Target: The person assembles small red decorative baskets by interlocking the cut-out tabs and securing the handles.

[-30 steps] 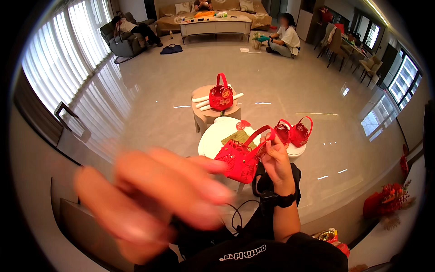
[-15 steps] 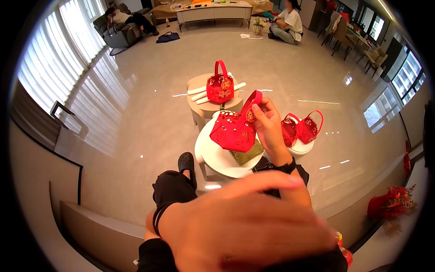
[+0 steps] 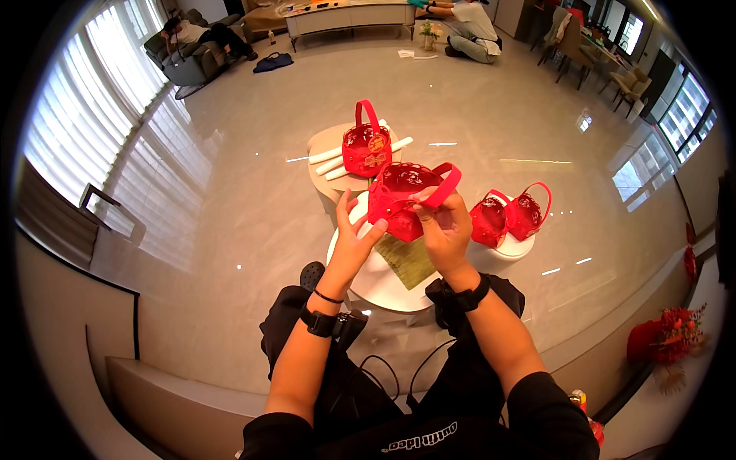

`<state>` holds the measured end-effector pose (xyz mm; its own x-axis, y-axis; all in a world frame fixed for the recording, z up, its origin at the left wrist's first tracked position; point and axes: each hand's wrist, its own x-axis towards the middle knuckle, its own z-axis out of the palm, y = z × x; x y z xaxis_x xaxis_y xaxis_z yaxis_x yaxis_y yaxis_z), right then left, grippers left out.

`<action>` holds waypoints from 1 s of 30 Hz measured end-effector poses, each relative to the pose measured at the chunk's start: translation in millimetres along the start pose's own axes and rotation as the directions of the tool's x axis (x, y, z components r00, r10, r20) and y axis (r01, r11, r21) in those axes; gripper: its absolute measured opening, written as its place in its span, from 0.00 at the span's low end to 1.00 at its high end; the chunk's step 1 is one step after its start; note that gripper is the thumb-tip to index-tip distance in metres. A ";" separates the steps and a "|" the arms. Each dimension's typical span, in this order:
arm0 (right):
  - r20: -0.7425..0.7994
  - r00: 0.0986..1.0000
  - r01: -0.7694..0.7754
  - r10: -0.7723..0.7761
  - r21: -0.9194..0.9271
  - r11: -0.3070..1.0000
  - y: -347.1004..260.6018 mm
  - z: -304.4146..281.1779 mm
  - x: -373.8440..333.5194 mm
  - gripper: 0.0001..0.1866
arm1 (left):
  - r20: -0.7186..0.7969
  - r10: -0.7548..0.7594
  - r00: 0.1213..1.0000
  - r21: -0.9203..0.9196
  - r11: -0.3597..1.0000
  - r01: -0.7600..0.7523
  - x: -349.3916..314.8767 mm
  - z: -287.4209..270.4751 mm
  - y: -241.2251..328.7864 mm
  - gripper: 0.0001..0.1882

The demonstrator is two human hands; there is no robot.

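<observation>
A small red handbag-shaped basket (image 3: 396,201) with a cut-out rim and a strap handle is held up over a round white table (image 3: 364,287). My right hand (image 3: 447,234) grips it at the right side, near the handle's base, thumb and fingers closed on the rim. At its left side is my left hand (image 3: 354,241), fingers apart, with the thumb tip against or just beside the red wall. Below the basket a green-gold square packet or cloth (image 3: 409,263) lies on the table.
Another red basket (image 3: 366,149) stands on a beige round table (image 3: 322,146) beside white rolls (image 3: 330,165). Two red baskets (image 3: 506,218) rest on a white stool (image 3: 515,247) to the right. Farther off are a seated person (image 3: 474,34), someone in an armchair (image 3: 192,57) and a low cabinet (image 3: 353,23).
My left hand has moved from close in front of the view out to the basket's left side. The basket has turned, its opening now facing up more, and my right grip has shifted lower.
</observation>
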<state>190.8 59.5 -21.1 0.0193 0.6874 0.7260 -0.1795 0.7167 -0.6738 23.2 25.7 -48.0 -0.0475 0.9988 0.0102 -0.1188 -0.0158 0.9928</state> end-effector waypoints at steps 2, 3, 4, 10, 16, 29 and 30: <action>0.069 0.993 0.100 -0.093 -0.117 0.988 3.6 0.2 -2.1 0.09 | 0.057 -0.128 0.990 -0.222 0.965 0.138 0.3 -0.3 4.0 0.48; 0.108 0.986 0.146 -0.130 -0.160 0.976 3.6 2.7 -3.2 0.10 | 0.082 -0.150 0.985 -0.293 0.941 0.168 -3.3 1.0 7.4 0.48; 0.151 0.975 0.193 -0.163 -0.205 0.960 1.4 3.7 -4.6 0.11 | 0.108 -0.151 0.983 -0.336 0.925 0.179 -5.9 2.7 11.3 0.47; 0.259 0.933 0.314 -0.248 -0.257 0.914 3.2 13.1 -18.2 0.20 | 0.158 -0.096 0.983 -0.437 0.886 0.157 -7.9 6.3 18.4 0.42; 0.308 0.922 0.309 -0.235 -0.218 0.926 -4.5 16.9 -24.3 0.21 | 0.171 -0.119 0.978 -0.519 0.833 0.192 -9.0 2.9 19.1 0.37; 0.351 0.891 0.422 -0.288 -0.407 0.810 -27.4 17.2 -15.6 0.15 | 0.038 -0.145 0.989 -0.500 0.854 0.145 -3.6 -15.3 21.4 0.32; 0.335 0.895 0.425 -0.295 -0.435 0.794 -29.2 14.1 -13.1 0.14 | 0.017 -0.138 0.990 -0.504 0.854 0.127 -1.3 -19.1 22.5 0.32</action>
<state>181.8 27.9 -9.0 -0.2595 0.3644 0.8944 0.2933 0.9121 -0.2865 1.6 23.2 -28.0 -0.0141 0.9921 -0.1246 -0.6074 0.0905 0.7892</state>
